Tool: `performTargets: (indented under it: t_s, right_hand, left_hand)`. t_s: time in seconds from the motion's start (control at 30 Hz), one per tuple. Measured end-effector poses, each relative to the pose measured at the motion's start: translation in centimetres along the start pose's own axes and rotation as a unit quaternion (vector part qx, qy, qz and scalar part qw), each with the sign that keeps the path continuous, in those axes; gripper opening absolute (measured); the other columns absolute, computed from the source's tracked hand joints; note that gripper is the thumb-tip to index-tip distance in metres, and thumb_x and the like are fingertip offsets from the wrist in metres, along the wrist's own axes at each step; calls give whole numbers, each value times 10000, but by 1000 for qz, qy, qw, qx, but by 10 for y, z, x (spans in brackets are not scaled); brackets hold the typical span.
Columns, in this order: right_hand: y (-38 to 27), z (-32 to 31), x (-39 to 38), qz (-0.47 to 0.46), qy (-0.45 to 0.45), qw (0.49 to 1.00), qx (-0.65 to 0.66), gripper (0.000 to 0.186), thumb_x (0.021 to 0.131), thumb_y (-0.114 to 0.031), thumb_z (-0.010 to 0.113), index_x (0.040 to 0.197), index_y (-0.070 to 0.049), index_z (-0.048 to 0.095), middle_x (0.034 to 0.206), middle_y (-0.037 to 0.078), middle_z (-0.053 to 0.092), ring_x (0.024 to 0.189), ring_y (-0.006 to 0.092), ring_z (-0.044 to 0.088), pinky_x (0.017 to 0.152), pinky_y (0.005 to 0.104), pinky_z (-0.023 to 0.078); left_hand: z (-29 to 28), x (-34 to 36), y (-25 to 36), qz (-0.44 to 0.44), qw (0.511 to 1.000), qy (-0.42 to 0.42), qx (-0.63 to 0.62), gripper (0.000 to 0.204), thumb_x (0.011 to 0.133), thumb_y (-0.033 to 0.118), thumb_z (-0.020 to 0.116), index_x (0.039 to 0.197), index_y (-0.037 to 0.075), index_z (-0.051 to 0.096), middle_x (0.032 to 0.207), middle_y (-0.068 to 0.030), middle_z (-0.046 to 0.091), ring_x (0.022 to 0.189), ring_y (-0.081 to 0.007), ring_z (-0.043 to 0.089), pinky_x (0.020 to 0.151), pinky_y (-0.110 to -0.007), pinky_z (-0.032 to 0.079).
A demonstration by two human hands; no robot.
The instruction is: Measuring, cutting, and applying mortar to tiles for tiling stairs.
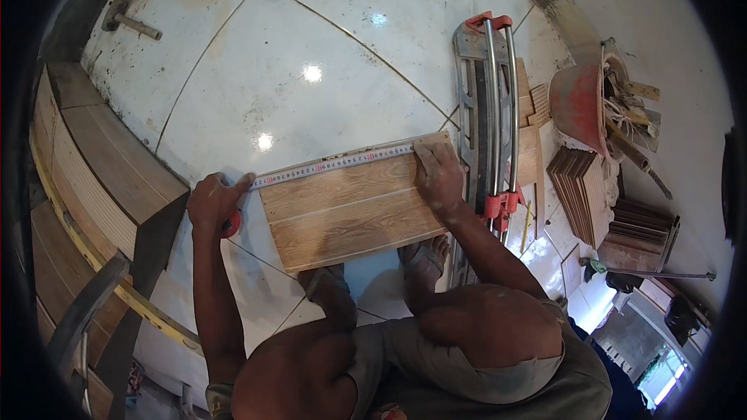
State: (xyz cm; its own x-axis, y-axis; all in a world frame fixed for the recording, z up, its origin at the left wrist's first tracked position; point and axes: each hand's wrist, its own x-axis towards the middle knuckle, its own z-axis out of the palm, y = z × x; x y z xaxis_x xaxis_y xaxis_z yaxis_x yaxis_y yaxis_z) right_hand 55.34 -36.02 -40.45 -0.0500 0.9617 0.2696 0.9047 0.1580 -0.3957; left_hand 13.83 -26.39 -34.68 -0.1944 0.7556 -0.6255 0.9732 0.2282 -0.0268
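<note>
A wood-look tile (342,222) with pale lengthwise lines lies on the white floor in front of my feet. The blade of a tape measure (334,163) stretches along its far long edge. My left hand (214,201), beyond the tile's left end, is closed round the red case, which shows only partly below the palm; its thumb lies by the blade. At the tile's far right corner, my right hand (440,180) pinches the other end of the blade against the tile. The fingertips hide the blade's very end.
A tile cutter (490,117) with twin metal rails and red ends stands just right of my right hand. Beyond it are a reddish bucket (577,109) of tools and stacked tiles (576,190). Tiled steps (117,159) rise at left; a mallet (128,22) lies far left.
</note>
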Motion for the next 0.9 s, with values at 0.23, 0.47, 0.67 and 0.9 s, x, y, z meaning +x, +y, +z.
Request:
performTargets:
  t_s: [0.23,0.47,0.67,0.9]
  right_hand:
    - [-1,0,-2,-2,-18,1000,-9,281,821,15,689,1097,-28,720,940,124,619,881,341,623,773,440,536]
    - [6,6,18,11,-31,999,-11,253,845,-20,681,1095,-43,714,934,98,603,900,304,609,759,416,536]
    - [8,-6,24,16,-39,999,-9,275,855,-50,686,1126,-56,734,904,88,595,869,297,605,720,401,516]
    - [33,-8,105,44,-40,997,55,209,910,-116,700,1103,-82,770,868,87,656,846,299,642,788,414,526]
  left_hand:
    - [8,-6,-4,8,999,31,5,772,809,759,662,889,-6,735,869,-222,739,835,-386,734,769,-472,566]
    - [-3,-8,6,0,1000,6,-23,764,812,751,662,867,-7,731,875,-228,736,873,-386,734,781,-469,560]
    - [14,-2,-14,31,997,43,-58,725,822,683,719,793,-40,666,765,-189,691,683,-321,669,679,-441,523]
    - [15,11,-4,134,939,-49,-313,403,858,349,794,849,-4,601,678,-59,600,605,-131,537,581,-326,473]
